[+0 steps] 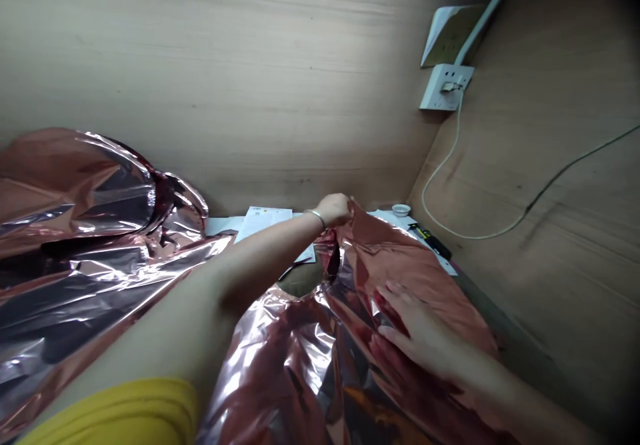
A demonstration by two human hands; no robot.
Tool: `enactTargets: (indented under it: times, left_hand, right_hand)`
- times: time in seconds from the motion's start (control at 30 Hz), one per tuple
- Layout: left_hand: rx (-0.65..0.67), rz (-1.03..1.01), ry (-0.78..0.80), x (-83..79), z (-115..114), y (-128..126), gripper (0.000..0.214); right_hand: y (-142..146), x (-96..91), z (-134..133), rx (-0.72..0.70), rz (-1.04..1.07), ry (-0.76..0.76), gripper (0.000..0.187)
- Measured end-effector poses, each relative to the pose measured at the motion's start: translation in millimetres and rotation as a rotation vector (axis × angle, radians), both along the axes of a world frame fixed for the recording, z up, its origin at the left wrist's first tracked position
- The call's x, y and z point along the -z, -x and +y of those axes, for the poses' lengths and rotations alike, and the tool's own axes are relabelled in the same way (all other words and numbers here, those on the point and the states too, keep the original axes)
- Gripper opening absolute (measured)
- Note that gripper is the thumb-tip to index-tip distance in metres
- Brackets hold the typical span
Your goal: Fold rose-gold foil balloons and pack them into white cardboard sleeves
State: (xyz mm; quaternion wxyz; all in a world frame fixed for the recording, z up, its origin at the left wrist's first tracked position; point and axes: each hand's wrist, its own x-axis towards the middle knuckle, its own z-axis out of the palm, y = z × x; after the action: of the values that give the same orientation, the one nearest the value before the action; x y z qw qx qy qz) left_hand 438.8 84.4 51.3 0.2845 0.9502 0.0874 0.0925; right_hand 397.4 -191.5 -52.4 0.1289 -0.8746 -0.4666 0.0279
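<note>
A large rose-gold metallic foil (pixel 400 278) is being handled by a person, and it is lying in creased folds in front of the body. Its upper edge is being pinched by the left grip (pixel 334 210), with the fingers pressed together around the edge, although part of them is being hidden by the foil. A thin metal bangle (pixel 315 217) is being worn on that wrist. The right grip (pixel 415 325) is being kept spread, with its fingers lying flat on the foil lower down, and no pinching is being seen there.

The long axis of the foil is seemingly running from the left grip down toward the bottom of the view, so the left grip is nearer to the far end and the right grip is nearer to the middle. A second crumpled foil mass (pixel 75 232) of the same colour is lying at the left, beyond the left forearm (pixel 240 285), but it cannot be told whether it is joined to the first. A yellow sleeve (pixel 110 412) is showing at the bottom. Behind the left grip, a printed paper sheet (pixel 263 222), a small white dish (pixel 401 209) and a yellow-and-black tool (pixel 430 240) are lying near the foil. A white power socket (pixel 445 87) with a white cable (pixel 440 185) is being seen on a wood-grain panel (pixel 525 165).
</note>
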Motion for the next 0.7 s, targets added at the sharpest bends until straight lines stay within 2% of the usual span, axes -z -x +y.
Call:
enactTargets:
  times: [0.13, 0.17, 0.23, 0.3, 0.33, 0.4, 0.47, 0.53, 0.6, 0.63, 0.7]
  left_hand:
    - [0.255, -0.13, -0.057, 23.4, -24.3, 33.9, 0.01]
    - [0.316, -0.153, -0.064, 29.9, -28.8, 43.2, 0.011]
    - [0.408, -0.182, -0.068, 40.6, -36.0, 58.2, 0.014]
    - [0.453, -0.211, -0.059, 46.3, -40.4, 67.8, 0.017]
    - [0.465, -0.228, -0.049, 47.0, -41.4, 71.2, 0.018]
    - [0.469, -0.264, -0.018, 44.7, -40.4, 76.8, 0.02]
    - [0.417, -0.313, 0.018, 40.3, -35.5, 81.5, 0.021]
    - [0.292, -0.361, 0.11, 37.1, -28.3, 84.5, 0.03]
    - [0.202, -0.363, 0.288, 36.7, -21.9, 85.4, 0.045]
    - [0.193, -0.348, 0.378, 37.3, -20.0, 85.2, 0.044]
    - [0.228, -0.325, 0.51, 37.9, -18.7, 85.0, 0.026]
  right_hand:
    - [-31.5, -38.1, 8.0, 0.073, -0.207, -0.405, 0.052]
    - [-37.8, -51.4, 14.1, 0.054, -0.283, -0.452, 0.054]
    - [-46.8, -78.3, 31.9, -0.128, -0.399, -0.359, 0.063]
    - [-53.6, -101.2, 53.8, -0.333, -0.415, -0.135, 0.07]
    - [-57.6, -110.2, 64.3, -0.379, -0.379, -0.024, 0.066]
    - [-67.9, -123.2, 80.3, -0.354, -0.267, 0.131, 0.044]
    - [-79.2, -131.0, 87.7, -0.253, -0.184, 0.177, 0.021]
    - [-86.3, -136.0, 88.0, -0.173, -0.15, 0.155, 0.017]
    - [-86.5, -140.7, 84.9, -0.122, -0.106, 0.126, 0.017]
    - [-84.7, -143.8, 82.7, -0.106, -0.093, 0.109, 0.016]
    - [-82.0, -152.3, 76.6, -0.118, -0.002, 0.051, 0.019]
